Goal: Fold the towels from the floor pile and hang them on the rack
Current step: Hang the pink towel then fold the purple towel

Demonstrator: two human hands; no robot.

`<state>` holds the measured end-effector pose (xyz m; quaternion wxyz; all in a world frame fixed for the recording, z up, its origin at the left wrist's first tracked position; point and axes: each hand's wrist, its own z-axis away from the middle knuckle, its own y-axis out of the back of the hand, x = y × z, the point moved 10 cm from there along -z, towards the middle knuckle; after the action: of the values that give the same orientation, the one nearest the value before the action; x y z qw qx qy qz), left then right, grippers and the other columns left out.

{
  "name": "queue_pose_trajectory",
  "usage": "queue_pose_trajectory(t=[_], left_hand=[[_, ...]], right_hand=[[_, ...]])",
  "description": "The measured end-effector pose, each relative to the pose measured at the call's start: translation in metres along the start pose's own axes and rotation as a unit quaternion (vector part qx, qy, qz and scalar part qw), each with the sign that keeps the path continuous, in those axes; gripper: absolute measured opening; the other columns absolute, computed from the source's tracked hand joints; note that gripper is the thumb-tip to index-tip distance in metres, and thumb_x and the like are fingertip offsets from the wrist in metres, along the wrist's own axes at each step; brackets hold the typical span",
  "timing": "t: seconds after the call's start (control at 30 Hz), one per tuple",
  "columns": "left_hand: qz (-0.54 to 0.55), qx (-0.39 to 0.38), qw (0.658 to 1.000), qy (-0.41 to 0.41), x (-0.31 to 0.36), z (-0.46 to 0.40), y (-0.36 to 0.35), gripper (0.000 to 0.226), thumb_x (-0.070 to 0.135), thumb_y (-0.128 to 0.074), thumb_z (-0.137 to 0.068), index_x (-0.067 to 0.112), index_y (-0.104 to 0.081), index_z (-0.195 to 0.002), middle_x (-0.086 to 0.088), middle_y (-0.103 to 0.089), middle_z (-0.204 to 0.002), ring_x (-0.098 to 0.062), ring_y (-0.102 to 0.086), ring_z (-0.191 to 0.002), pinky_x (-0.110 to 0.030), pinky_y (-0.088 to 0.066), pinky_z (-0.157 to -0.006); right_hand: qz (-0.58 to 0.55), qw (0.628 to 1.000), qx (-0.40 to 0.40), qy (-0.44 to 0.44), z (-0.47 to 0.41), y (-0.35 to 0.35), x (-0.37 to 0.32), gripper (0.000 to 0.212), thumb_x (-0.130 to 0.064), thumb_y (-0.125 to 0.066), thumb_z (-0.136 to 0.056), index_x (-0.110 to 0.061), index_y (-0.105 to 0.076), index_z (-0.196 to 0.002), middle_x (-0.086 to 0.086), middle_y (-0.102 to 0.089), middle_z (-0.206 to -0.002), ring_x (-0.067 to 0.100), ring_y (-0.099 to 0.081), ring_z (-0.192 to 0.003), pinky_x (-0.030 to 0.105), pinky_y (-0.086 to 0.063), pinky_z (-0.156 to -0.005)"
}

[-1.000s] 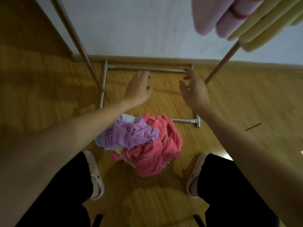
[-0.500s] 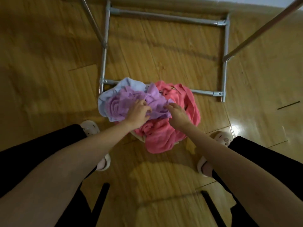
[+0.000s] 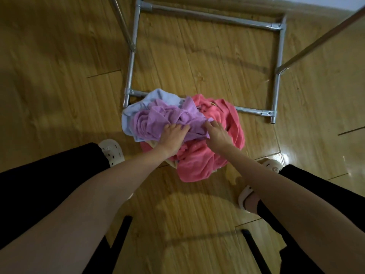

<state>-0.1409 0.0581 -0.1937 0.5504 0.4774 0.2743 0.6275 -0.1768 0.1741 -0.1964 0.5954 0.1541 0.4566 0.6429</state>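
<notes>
You're picking from the pile; both hands, left [image 3: 172, 137] and right [image 3: 216, 135], grip the purple towel [image 3: 158, 120]; next, lift it clear of the pink towel [image 3: 199, 161] beside.

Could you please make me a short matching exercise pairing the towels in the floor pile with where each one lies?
Things:
1. purple towel
2. pink towel
3. pale blue towel

Places:
A. far left edge of the pile, beside the rack's base bar
B. on top, under both hands
C. right and near side of the pile

Pairs: 1-B, 2-C, 3-A
</notes>
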Motion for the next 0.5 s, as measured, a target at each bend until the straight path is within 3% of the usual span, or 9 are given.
queue_pose_trajectory(t=[0.1, 0.17, 0.23, 0.4, 0.5], left_hand=[[0.017, 0.004, 1.000, 0.007, 0.001, 0.009, 0.006, 0.021, 0.025, -0.051, -0.093, 0.013, -0.061, -0.108, -0.011, -0.069, -0.095, -0.033, -0.063, -0.091, -0.036, -0.032, -0.073], [0.094, 0.049, 0.994, 0.017, 0.004, 0.019, 0.021, 0.021, 0.029, -0.058, -0.090, 0.011, -0.067, -0.084, -0.013, -0.068, -0.077, -0.036, -0.062, -0.076, -0.035, -0.031, -0.066], [0.157, 0.110, 0.981, 0.024, 0.005, 0.032, 0.046, 0.022, 0.030, -0.062, -0.086, 0.012, -0.068, -0.075, -0.011, -0.064, -0.064, -0.036, -0.060, -0.064, -0.038, -0.037, -0.062], [0.282, 0.262, 0.921, 0.067, -0.009, 0.079, 0.125, 0.019, 0.024, -0.060, -0.089, 0.011, -0.072, -0.081, -0.001, -0.065, -0.065, -0.015, -0.058, -0.061, -0.032, -0.046, -0.059], [0.336, 0.308, 0.883, 0.112, -0.017, 0.109, 0.158, 0.017, 0.020, -0.059, -0.091, 0.010, -0.072, -0.088, 0.008, -0.061, -0.067, 0.002, -0.050, -0.060, -0.015, -0.038, -0.058]], right_hand=[[0.033, 0.999, -0.018, 0.012, 0.009, -0.004, -0.004, 0.058, -0.003, -0.056, -0.081, -0.019, -0.046, -0.136, 0.015, -0.037, -0.139, 0.036, -0.039, -0.125, 0.047, -0.043, -0.090], [0.038, 0.999, 0.002, 0.026, 0.016, -0.001, -0.008, 0.055, -0.005, -0.058, -0.082, -0.022, -0.051, -0.134, 0.016, -0.035, -0.140, 0.036, -0.037, -0.126, 0.045, -0.040, -0.092], [0.012, 0.999, 0.016, 0.034, 0.026, 0.003, -0.014, 0.045, -0.008, -0.060, -0.084, -0.022, -0.059, -0.127, 0.017, -0.037, -0.139, 0.036, -0.036, -0.126, 0.045, -0.038, -0.097], [-0.017, 0.995, 0.061, 0.080, 0.057, 0.024, -0.037, 0.022, -0.018, -0.065, -0.087, -0.009, -0.070, -0.107, 0.020, -0.047, -0.131, 0.037, -0.041, -0.122, 0.051, -0.038, -0.101], [-0.048, 0.989, 0.104, 0.096, 0.077, 0.049, -0.047, 0.023, -0.016, -0.067, -0.085, -0.006, -0.069, -0.105, 0.019, -0.054, -0.124, 0.037, -0.049, -0.114, 0.050, -0.042, -0.094]])
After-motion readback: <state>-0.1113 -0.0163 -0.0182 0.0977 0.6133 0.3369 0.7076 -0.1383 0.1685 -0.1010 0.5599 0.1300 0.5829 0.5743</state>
